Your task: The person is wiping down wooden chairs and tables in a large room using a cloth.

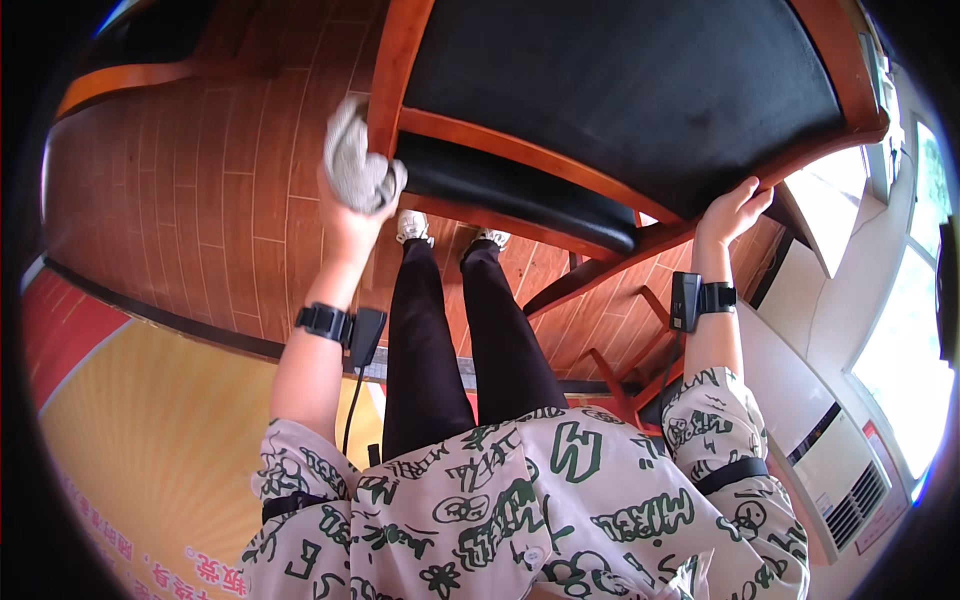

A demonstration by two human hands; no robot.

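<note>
A wooden chair (540,155) with a black padded back (620,80) and a black seat (490,180) stands in front of me, close to my feet. My left hand (352,228) holds a crumpled grey cloth (352,165) against the left upright of the chair's frame. The cloth hides most of the fingers. On the chair's right side, my right hand (732,215) is wrapped round the wooden frame near the corner of the back. Some of its fingertips are out of sight behind the wood.
Brown plank flooring (210,190) stretches to the left. Part of another chair (125,80) shows at the upper left, and a reddish wooden chair (630,375) stands behind on the right. A white floor-standing air conditioner (800,400) and a bright window (910,330) are at the right.
</note>
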